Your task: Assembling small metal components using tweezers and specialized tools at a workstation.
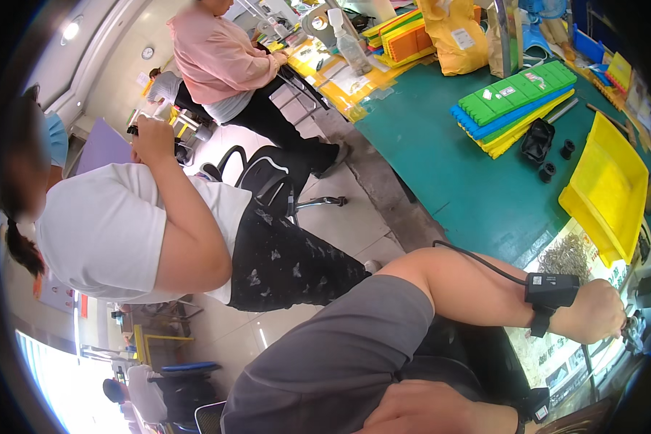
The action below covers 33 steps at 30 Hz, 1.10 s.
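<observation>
My left hand point(597, 311) is closed at the right of the view, its fingertips mostly hidden. It meets a small grey metal-looking part point(634, 331) whose kind I cannot make out. A black box-shaped device point(552, 288) with a cable is strapped to the left wrist. Beside that hand, a heap of small metal pieces point(566, 253) lies on a printed sheet point(557, 362). My right forearm point(441, 409) shows at the lower edge with a black wrist device point(535, 406); the right hand itself is out of view.
A yellow tray point(607, 192) leans near the heap. On the green tabletop point(419, 137) are stacked coloured plastic panels point(513, 101), a black tray-like piece point(537, 141) and black round parts point(547, 171). A person in white point(123, 224) stands close on the left; another in pink point(217, 61) stands farther back.
</observation>
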Each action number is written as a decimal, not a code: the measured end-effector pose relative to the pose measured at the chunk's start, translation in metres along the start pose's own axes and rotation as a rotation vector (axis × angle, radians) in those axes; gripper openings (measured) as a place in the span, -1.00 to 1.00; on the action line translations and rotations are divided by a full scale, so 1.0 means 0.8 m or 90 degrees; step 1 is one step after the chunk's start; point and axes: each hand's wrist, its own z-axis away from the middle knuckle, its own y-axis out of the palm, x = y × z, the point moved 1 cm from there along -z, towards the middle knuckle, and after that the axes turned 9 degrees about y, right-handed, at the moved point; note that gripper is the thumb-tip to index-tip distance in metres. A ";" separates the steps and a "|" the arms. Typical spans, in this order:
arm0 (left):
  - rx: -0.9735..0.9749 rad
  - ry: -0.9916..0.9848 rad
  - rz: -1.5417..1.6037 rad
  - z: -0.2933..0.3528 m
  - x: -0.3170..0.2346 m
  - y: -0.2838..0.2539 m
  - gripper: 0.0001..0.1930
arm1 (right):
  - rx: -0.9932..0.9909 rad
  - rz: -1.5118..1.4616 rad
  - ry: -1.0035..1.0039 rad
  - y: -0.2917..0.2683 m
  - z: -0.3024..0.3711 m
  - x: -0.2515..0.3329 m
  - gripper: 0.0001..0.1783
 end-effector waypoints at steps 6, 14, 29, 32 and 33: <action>-0.009 0.022 -0.003 0.002 -0.001 -0.014 -0.71 | 0.062 0.010 -0.011 0.016 -0.008 0.001 -0.80; 0.059 0.074 0.023 0.000 -0.013 -0.025 -0.86 | 0.108 0.060 -0.040 0.050 -0.020 -0.001 -0.79; 0.057 0.103 0.003 -0.009 -0.010 -0.024 -0.79 | 0.168 0.098 -0.051 0.085 -0.031 0.013 -0.76; 0.070 0.063 -0.004 -0.004 -0.009 -0.030 -0.79 | 0.195 0.095 -0.038 0.089 -0.033 0.013 -0.75; 0.078 0.058 0.004 -0.001 -0.008 -0.031 -0.79 | 0.202 0.098 -0.033 0.089 -0.037 0.012 -0.75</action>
